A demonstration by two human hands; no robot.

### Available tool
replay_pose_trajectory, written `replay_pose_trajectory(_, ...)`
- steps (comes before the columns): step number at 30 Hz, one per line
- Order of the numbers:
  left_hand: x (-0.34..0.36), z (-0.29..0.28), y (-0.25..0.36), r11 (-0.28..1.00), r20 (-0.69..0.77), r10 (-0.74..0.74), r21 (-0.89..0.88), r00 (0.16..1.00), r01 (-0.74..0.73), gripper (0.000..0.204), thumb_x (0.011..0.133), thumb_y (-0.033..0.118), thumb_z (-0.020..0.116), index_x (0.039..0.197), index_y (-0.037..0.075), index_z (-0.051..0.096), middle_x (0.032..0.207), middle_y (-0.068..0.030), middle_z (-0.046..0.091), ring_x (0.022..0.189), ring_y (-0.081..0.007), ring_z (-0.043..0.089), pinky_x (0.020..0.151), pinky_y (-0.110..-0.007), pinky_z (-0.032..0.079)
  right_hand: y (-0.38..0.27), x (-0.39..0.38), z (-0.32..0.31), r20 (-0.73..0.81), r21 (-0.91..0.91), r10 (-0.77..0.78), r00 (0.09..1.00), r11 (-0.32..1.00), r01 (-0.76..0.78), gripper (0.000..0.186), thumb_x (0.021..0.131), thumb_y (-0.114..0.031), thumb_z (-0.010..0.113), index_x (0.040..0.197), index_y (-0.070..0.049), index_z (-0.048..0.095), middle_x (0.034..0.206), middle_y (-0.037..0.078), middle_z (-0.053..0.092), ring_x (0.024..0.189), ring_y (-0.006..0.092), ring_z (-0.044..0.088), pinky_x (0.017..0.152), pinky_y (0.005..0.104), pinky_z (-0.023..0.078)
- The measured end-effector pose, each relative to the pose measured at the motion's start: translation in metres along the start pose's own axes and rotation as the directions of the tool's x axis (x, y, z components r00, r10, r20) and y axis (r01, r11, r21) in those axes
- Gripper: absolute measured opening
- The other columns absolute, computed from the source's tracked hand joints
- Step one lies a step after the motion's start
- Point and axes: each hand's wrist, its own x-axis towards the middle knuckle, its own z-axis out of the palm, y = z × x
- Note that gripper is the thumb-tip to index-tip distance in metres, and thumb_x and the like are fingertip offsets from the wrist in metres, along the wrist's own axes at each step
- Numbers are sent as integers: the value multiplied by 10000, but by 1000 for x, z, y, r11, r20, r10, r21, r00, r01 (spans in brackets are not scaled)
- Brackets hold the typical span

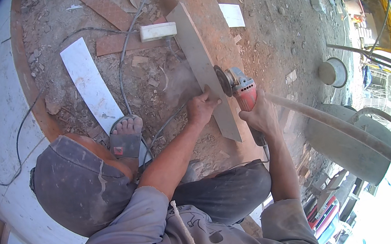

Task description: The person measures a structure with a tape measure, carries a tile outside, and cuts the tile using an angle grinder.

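Note:
My right hand (264,115) is wrapped round the red body of an angle grinder (246,98). The grinder's dark disc stands at the right edge of a long, narrow grey-beige tile strip (196,55). My left hand (201,110) grips this strip near its middle, with fingers over its face and the thumb underneath hidden. The strip leans along a reddish, dust-covered ledge (215,25). Pale dust hangs in the air just left of the strip. Whether the disc is cutting into the edge cannot be told.
A white power strip (158,31) and loose cables lie on the rubble to the left, near a white tile strip (88,79) and my sandalled foot (128,133). On the right are a bucket (332,73) and a wheelbarrow tray (343,154) with a long handle reaching towards my right hand.

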Motion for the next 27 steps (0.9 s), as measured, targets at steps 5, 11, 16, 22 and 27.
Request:
replay_pose_trajectory(5, 5, 4, -16, 998, -32, 55, -12, 998, -55, 606, 801, 234, 799, 1339, 41, 597, 1012, -129, 752, 901, -152, 708, 818, -298, 535, -3, 2, 2, 6, 12, -5, 1000, 1000, 5, 652, 637, -236, 716, 1182, 37, 485, 987, 297, 665, 965, 475, 648, 854, 498, 504)
replay_pose_trajectory(11, 7, 8, -23, 996, -51, 86, -30, 995, -87, 713, 776, 281, 819, 1384, 31, 545, 973, -168, 747, 875, -217, 740, 787, -319, 556, -3, 3, 2, 14, 28, -13, 1000, 1000, 13, 670, 634, -221, 711, 1202, 48, 479, 990, 310, 664, 971, 482, 649, 858, 503, 506)
replay_pose_trajectory(16, 2, 3, -10, 1000, -21, 11, 22, 1000, -11, 472, 826, 203, 785, 1266, 78, 671, 1039, -90, 764, 913, -84, 686, 820, -284, 524, -3, 4, 3, 22, 8, -5, 1000, 1000, 5, 683, 629, -234, 716, 1203, 53, 482, 995, 315, 663, 970, 484, 649, 854, 506, 505)
replay_pose_trajectory(22, 5, 4, -18, 996, -50, 78, -44, 996, -80, 695, 779, 285, 819, 1367, 19, 560, 956, -156, 753, 862, -196, 739, 785, -303, 553, -6, 4, 2, 8, -31, -15, 1000, 999, 15, 554, 652, -236, 716, 1083, 49, 517, 976, 286, 681, 956, 446, 666, 844, 487, 517)
replay_pose_trajectory(27, 5, 3, -17, 997, -39, 69, 26, 997, -68, 686, 771, 285, 828, 1354, 27, 575, 962, -173, 748, 871, -203, 740, 788, -303, 552, -2, 6, 6, 3, 10, -6, 1000, 1000, 6, 636, 633, -242, 724, 1150, 52, 499, 976, 298, 661, 968, 476, 643, 849, 505, 497)
